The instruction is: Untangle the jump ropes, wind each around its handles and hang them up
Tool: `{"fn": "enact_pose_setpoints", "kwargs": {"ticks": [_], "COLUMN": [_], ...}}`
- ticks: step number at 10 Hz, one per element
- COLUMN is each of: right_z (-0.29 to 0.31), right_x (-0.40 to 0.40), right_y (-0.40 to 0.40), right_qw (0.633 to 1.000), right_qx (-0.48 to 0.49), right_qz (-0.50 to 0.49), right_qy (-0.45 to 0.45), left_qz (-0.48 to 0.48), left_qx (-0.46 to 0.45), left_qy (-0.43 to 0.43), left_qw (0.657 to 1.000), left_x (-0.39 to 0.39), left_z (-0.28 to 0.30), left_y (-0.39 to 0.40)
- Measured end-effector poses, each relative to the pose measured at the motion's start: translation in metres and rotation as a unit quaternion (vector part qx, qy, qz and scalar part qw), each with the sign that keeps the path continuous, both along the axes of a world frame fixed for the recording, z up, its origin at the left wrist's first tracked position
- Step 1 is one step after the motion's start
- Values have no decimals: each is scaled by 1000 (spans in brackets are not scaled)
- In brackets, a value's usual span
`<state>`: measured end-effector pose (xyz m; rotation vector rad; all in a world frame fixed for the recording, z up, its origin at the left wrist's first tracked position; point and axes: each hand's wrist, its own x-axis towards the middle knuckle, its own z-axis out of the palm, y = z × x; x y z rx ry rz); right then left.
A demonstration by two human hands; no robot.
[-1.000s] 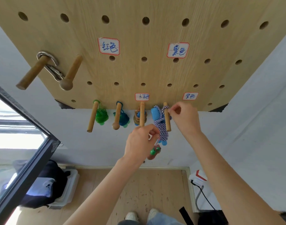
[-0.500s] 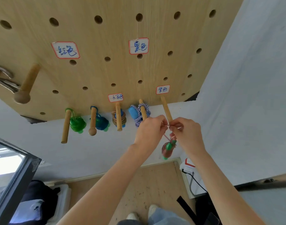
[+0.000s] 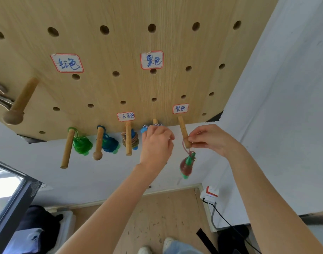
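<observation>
While the wound red jump rope [image 3: 186, 165] dangles below the rightmost wooden peg [image 3: 183, 132], its thin loop sits only at the peg's tip, so the step calls for sliding that loop well back toward the pegboard [image 3: 120, 43]. The right hand [image 3: 210, 139] pinches the loop against the peg end; the left hand [image 3: 156, 143] hovers beside it, fingers curled, and whether it holds anything I cannot tell. Releasing only once the loop is seated looks wise; four ropes already hang leftward.

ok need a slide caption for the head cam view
Right hand loops the wound red jump rope onto a wooden peg on the pegboard.
</observation>
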<state>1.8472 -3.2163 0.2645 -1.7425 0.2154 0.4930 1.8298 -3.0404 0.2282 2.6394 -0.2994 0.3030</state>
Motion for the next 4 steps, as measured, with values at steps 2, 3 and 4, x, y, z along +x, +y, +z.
{"fn": "enact_pose_setpoints", "kwargs": {"ticks": [2, 3, 4], "right_z": [3, -5, -10], "right_x": [31, 44, 36], "right_y": [21, 35, 40], "right_qw": [990, 974, 966], "right_qx": [-89, -102, -145], "right_qz": [-59, -146, -139], "right_qy": [-87, -143, -165], "left_qz": [13, 18, -5], "left_qx": [9, 1, -11], "left_qy": [35, 48, 50], "left_qw": [999, 999, 999], "left_x": [3, 6, 7], "left_z": [-2, -1, 4], "left_y": [13, 13, 20]}}
